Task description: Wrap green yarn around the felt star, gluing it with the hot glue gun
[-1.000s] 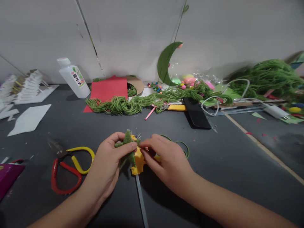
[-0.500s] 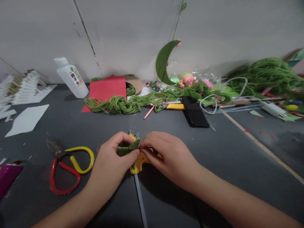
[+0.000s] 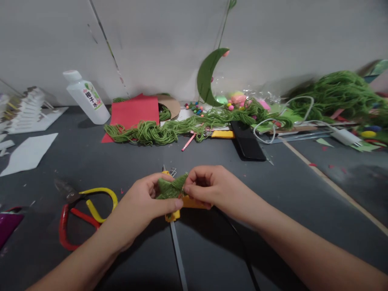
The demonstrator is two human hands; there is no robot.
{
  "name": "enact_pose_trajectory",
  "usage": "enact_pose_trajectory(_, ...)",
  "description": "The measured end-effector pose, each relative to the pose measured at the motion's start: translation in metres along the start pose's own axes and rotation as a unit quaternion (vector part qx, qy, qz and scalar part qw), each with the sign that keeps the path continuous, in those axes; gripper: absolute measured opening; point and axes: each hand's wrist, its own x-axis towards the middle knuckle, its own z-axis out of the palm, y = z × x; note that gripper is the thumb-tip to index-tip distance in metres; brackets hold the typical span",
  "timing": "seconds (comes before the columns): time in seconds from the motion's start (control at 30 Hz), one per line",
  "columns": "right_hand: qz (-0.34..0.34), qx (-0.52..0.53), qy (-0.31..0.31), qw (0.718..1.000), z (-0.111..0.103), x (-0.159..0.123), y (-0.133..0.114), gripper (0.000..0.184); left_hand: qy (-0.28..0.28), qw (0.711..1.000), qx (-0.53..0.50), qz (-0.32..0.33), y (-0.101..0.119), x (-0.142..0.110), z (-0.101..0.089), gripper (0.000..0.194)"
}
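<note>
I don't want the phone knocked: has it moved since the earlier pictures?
No: the black phone keeps its place relative to the yellow handle and the pale desk seam.

Left hand (image 3: 148, 198) and right hand (image 3: 214, 186): bare, five-fingered type. Left forearm (image 3: 87, 252) and right forearm (image 3: 303, 238): uncovered, smooth in outline, narrowing towards each wrist.

A person's bare hands work close together, both forearms reaching in from the lower corners and converging. The left hand (image 3: 148, 199), to the left of its partner, curls its fingers inward, its thumb stretched toward the right hand. The right hand (image 3: 212, 186), knuckles raised and wrist bent, brings thumb and index finger together in a pinch just beside the tip of the left thumb (image 3: 177, 203).
</note>
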Motion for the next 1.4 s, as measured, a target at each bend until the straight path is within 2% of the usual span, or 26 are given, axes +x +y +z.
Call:
enact_pose_trajectory(0.1,0.016,0.048,-0.019,0.999,0.0,-0.001,-0.002,0.009,-0.04,0.998,-0.047,-0.025,-0.001,0.0,-0.002,0.015)
enact_pose_trajectory(0.23,0.062,0.121,-0.065,0.989,-0.004,-0.001,-0.002,0.011,-0.058,0.995,-0.07,-0.042,0.001,-0.002,-0.002,0.011)
enact_pose_trajectory(0.4,0.116,0.269,-0.187,0.938,-0.01,0.001,0.003,0.009,-0.101,0.99,-0.09,-0.032,0.001,-0.005,-0.003,0.009)
enact_pose_trajectory(0.53,0.121,0.337,-0.227,0.905,-0.008,0.004,0.007,0.011,-0.105,0.989,-0.107,-0.021,-0.001,-0.006,-0.003,0.008)
enact_pose_trajectory(0.73,0.09,0.403,-0.187,0.891,0.004,0.004,0.008,0.012,-0.073,0.983,-0.169,0.029,-0.003,-0.005,0.001,0.006)
enact_pose_trajectory(0.8,0.077,0.389,-0.149,0.906,0.009,0.001,0.005,0.011,-0.042,0.981,-0.187,0.032,-0.003,-0.005,0.002,0.005)
enact_pose_trajectory(0.87,0.037,0.31,-0.075,0.947,0.014,-0.002,0.003,0.012,-0.001,0.98,-0.197,0.027,-0.004,-0.005,0.004,0.003)
enact_pose_trajectory(0.9,-0.003,0.239,-0.023,0.971,0.016,-0.004,0.002,0.012,0.018,0.98,-0.199,0.027,-0.004,-0.005,0.004,0.003)
enact_pose_trajectory(0.93,-0.059,0.145,0.03,0.987,0.019,-0.006,0.002,0.012,0.032,0.979,-0.198,0.026,-0.004,-0.005,0.005,0.004)
enact_pose_trajectory(0.97,-0.129,0.038,0.079,0.988,0.021,-0.007,0.002,0.012,0.044,0.979,-0.198,0.026,-0.005,-0.004,0.005,0.005)
enact_pose_trajectory(1.0,-0.206,-0.069,0.121,0.969,0.022,-0.008,0.004,0.013,0.051,0.978,-0.198,0.025,-0.005,-0.004,0.006,0.006)
enact_pose_trajectory(1.07,-0.334,-0.255,0.182,0.889,0.025,-0.01,0.008,0.017,0.057,0.978,-0.199,0.023,-0.005,-0.004,0.007,0.008)
enact_pose_trajectory(1.13,-0.398,-0.394,0.214,0.8,0.027,-0.011,0.011,0.022,0.064,0.978,-0.197,0.025,-0.005,-0.004,0.008,0.01)
enact_pose_trajectory(1.2,-0.418,-0.484,0.223,0.736,0.028,-0.012,0.011,0.024,0.074,0.979,-0.189,0.028,-0.005,-0.004,0.008,0.011)
enact_pose_trajectory(1.23,-0.427,-0.508,0.22,0.715,0.028,-0.013,0.009,0.024,0.083,0.98,-0.179,0.029,-0.005,-0.004,0.008,0.01)
enact_pose_trajectory(1.3,-0.45,-0.52,0.212,0.694,0.027,-0.015,0.006,0.024,0.107,0.985,-0.132,0.031,-0.004,-0.004,0.006,0.009)
enact_pose_trajectory(1.37,-0.464,-0.508,0.214,0.694,0.024,-0.016,0.003,0.025,0.136,0.989,-0.045,0.037,-0.004,-0.005,0.005,0.009)
enact_pose_trajectory(1.4,-0.461,-0.495,0.22,0.703,0.023,-0.017,0.002,0.024,0.144,0.989,-0.001,0.04,-0.003,-0.006,0.004,0.009)
